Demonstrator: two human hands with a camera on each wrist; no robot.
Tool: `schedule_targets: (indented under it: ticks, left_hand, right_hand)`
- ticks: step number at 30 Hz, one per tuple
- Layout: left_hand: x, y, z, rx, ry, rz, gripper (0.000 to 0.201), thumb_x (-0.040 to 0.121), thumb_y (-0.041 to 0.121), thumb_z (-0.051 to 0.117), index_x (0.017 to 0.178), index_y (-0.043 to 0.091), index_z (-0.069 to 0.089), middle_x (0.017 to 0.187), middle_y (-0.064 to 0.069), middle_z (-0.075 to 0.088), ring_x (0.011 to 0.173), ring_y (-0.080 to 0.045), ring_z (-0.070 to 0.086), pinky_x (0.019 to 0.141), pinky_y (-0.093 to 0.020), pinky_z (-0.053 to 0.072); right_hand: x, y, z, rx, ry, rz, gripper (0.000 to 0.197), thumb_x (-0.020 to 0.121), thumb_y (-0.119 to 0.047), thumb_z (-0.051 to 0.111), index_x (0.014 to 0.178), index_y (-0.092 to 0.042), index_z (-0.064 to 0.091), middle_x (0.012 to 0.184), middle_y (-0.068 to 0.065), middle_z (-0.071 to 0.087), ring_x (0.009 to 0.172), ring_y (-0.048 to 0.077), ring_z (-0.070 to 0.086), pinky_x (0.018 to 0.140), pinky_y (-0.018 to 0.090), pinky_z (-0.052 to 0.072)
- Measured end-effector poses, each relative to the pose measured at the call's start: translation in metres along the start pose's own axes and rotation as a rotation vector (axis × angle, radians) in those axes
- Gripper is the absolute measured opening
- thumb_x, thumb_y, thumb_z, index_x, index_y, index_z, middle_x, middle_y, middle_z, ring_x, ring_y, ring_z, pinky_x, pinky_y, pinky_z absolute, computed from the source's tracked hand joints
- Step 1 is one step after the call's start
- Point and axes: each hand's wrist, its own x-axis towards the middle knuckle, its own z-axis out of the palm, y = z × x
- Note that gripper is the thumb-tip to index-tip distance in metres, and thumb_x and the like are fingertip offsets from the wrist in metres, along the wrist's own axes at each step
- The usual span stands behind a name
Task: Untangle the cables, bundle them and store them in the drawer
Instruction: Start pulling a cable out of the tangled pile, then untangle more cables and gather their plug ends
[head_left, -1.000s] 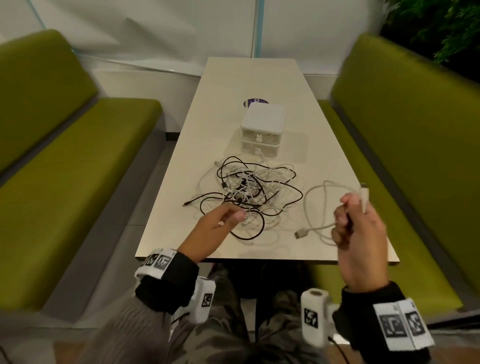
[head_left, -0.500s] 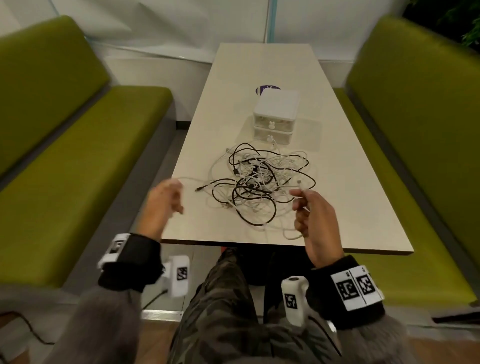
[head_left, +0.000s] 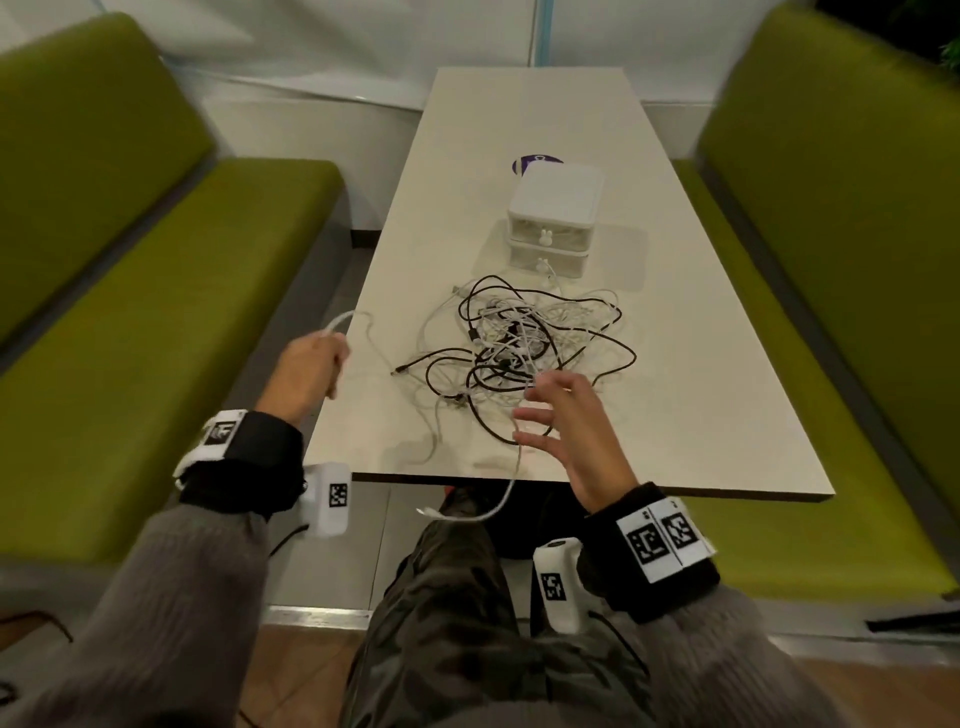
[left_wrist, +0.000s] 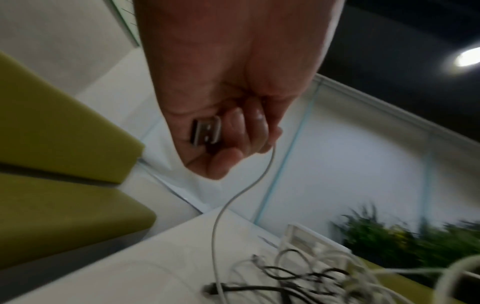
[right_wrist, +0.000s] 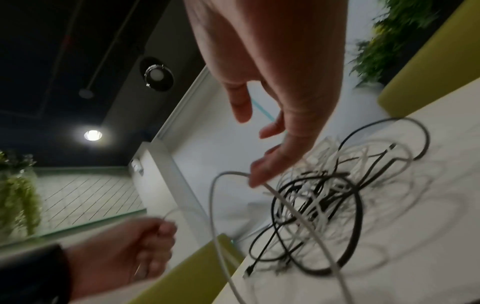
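Note:
A tangle of black and white cables lies mid-table in front of a small white two-drawer box, both drawers closed. My left hand hovers off the table's left edge and grips a white cable. In the left wrist view that cable's USB plug sits inside the curled fingers of the left hand, and the white cable runs down to the pile. My right hand hovers over the near side of the tangle with fingers spread. One fingertip of the right hand touches a white cable loop.
The long pale table stands between two green benches. A white cable end dangles over the table's near edge above my lap. A purple sticker shows behind the drawer box. Plants stand beyond the right bench.
My left hand has pulled a white cable out leftwards past the table edge. My right hand has let go of its cable and opened, moving left over the tangle.

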Motion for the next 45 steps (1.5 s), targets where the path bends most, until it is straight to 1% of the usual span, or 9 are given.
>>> schedule_targets:
  ticks: [6,13,19,28,32,35,40,42,45]
  left_hand:
    - [-0.054,0.052,0.037,0.052,-0.550,0.267,0.025,0.089,0.033,0.038,0.076,0.013,0.045,0.051,0.011,0.035,0.047,-0.006,0.029,0.053,-0.028,0.028]
    - [-0.078,0.075,0.040,0.102,-0.582,0.549,0.031,0.102,0.021,0.030,0.083,0.008,0.050,0.064,0.012,0.045,0.061,-0.003,0.041,0.058,-0.012,0.034]
    - [-0.086,0.074,0.050,-0.243,-0.527,0.406,0.026,0.099,0.017,0.039,0.104,0.001,0.060,0.077,0.000,0.056,0.080,-0.027,0.058,0.084,-0.048,0.051]
    - [-0.093,0.079,0.059,-0.750,-0.515,0.098,0.005,0.096,0.009,0.045,0.093,0.014,0.045,0.096,-0.014,0.072,0.085,-0.024,0.069,0.072,-0.031,0.054]
    - [-0.091,0.080,0.060,-0.581,-0.474,0.166,0.010,0.091,0.010,0.054,0.099,0.004,0.054,0.104,-0.015,0.069,0.094,-0.024,0.066,0.080,-0.034,0.057]
    - [-0.089,0.074,0.058,-0.457,-0.436,0.143,0.016,0.090,0.022,0.058,0.084,0.007,0.061,0.083,-0.007,0.067,0.068,-0.015,0.059,0.070,-0.032,0.054]
    - [-0.085,0.058,0.057,-0.193,-0.027,0.460,0.045,0.069,0.042,0.078,0.096,0.026,0.046,0.064,0.005,0.044,0.059,-0.009,0.041,0.060,-0.019,0.038]
    - [-0.083,0.053,0.064,0.016,-0.139,0.488,0.057,0.069,0.041,0.078,0.114,0.038,0.042,0.069,0.008,0.038,0.061,-0.005,0.038,0.059,-0.014,0.033]
    - [-0.081,0.037,0.079,0.275,-0.305,0.595,0.016,0.088,0.032,0.061,0.101,0.023,0.060,0.075,0.014,0.042,0.068,-0.001,0.040,0.062,-0.018,0.030]
  right_hand:
    - [-0.004,0.005,0.030,-0.347,-0.285,-0.223,0.058,0.085,-0.029,0.069,0.132,-0.036,0.036,0.131,-0.007,0.049,0.118,0.009,0.050,0.092,0.019,0.043]
    - [-0.008,-0.006,0.031,-0.358,-0.356,-0.314,0.046,0.085,-0.020,0.071,0.114,-0.039,0.041,0.116,0.000,0.060,0.109,0.012,0.059,0.091,0.026,0.050]
    - [-0.011,-0.015,0.024,-0.237,-0.371,-0.402,0.055,0.085,0.007,0.059,0.117,-0.036,0.049,0.100,-0.001,0.065,0.098,0.006,0.063,0.086,0.024,0.051]
    - [-0.018,-0.006,0.020,-0.325,-0.227,-0.732,0.046,0.082,-0.013,0.071,0.124,-0.028,0.057,0.117,-0.003,0.066,0.111,0.014,0.061,0.096,0.034,0.049]
    - [-0.016,-0.013,0.018,-0.071,-0.046,-0.735,0.016,0.090,-0.012,0.059,0.099,-0.012,0.073,0.087,0.000,0.072,0.087,0.018,0.067,0.084,0.039,0.055]
    - [-0.015,-0.026,0.009,-0.070,-0.036,-0.641,0.010,0.089,-0.007,0.062,0.096,-0.011,0.069,0.069,-0.002,0.067,0.072,0.013,0.066,0.074,0.028,0.056]
    - [-0.013,-0.043,-0.009,0.027,-0.042,-0.548,0.008,0.077,-0.008,0.074,0.080,-0.004,0.068,0.068,0.007,0.072,0.069,0.020,0.071,0.066,0.023,0.053]
    - [-0.013,-0.049,-0.013,0.075,-0.079,-0.540,0.010,0.070,-0.014,0.076,0.075,-0.008,0.070,0.067,0.007,0.072,0.070,0.021,0.070,0.068,0.025,0.052]
    - [-0.011,-0.057,-0.019,0.260,-0.092,-0.520,0.012,0.068,-0.019,0.074,0.076,-0.010,0.070,0.068,0.006,0.071,0.070,0.018,0.069,0.068,0.024,0.052]
